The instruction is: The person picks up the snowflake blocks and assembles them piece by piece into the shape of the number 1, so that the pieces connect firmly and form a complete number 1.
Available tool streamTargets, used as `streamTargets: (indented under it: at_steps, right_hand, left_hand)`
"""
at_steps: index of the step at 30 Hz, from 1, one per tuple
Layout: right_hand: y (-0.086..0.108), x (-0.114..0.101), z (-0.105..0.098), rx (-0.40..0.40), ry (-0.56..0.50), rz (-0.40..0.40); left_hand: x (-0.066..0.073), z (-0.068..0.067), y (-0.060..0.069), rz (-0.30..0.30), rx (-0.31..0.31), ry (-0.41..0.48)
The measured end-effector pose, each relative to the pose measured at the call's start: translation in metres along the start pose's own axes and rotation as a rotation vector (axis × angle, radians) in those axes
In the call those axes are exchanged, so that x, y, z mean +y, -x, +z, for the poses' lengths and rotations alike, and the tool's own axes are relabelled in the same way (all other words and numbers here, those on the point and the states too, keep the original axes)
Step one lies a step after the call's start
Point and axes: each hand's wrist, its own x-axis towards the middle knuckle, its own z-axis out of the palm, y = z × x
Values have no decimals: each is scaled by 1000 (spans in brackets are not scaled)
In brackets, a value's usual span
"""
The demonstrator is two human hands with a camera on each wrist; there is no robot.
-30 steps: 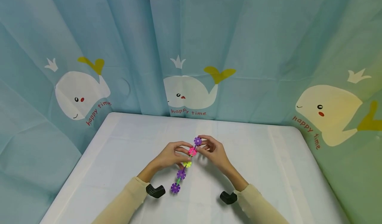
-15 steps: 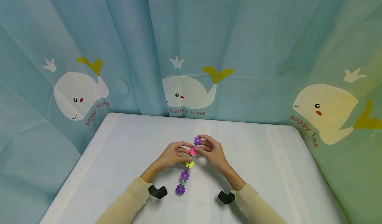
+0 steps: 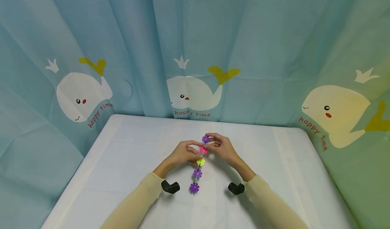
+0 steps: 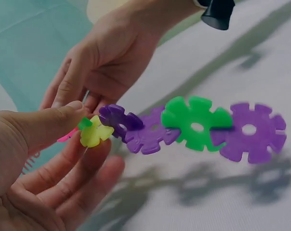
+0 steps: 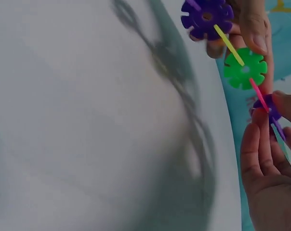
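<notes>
Interlocking snowflake discs form a chain held up over the table. In the head view its near end is a purple disc [image 3: 194,188], with a yellow disc [image 3: 200,162] and a pink disc [image 3: 203,150] farther up. My left hand [image 3: 182,152] pinches the middle of the chain, thumb beside the yellow disc. At the far end, my right hand [image 3: 223,148] pinches around a small purple disc [image 3: 206,139] and the pink one. A large green disc [image 4: 186,118] shows between purple ones in the left wrist view. Fingers partly cover the joints near the pink disc.
The white table [image 3: 122,174] lies under both hands, with the chain's shadow on it. A blue-green curtain [image 3: 265,53] with whale prints hangs behind it. Black wrist devices [image 3: 170,187] sit at both cuffs.
Both hands have moved slightly right and farther away with the chain. The chain's near end has swung to the right, so it hangs less slanted. Each hand keeps its hold.
</notes>
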Motion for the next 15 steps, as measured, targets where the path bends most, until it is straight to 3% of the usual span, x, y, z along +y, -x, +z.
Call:
streamTargets:
  at_steps: [15]
  right_hand:
    - [-19, 6, -18, -23, 55, 75]
  left_hand:
    - [-8, 10, -28, -67, 40, 106]
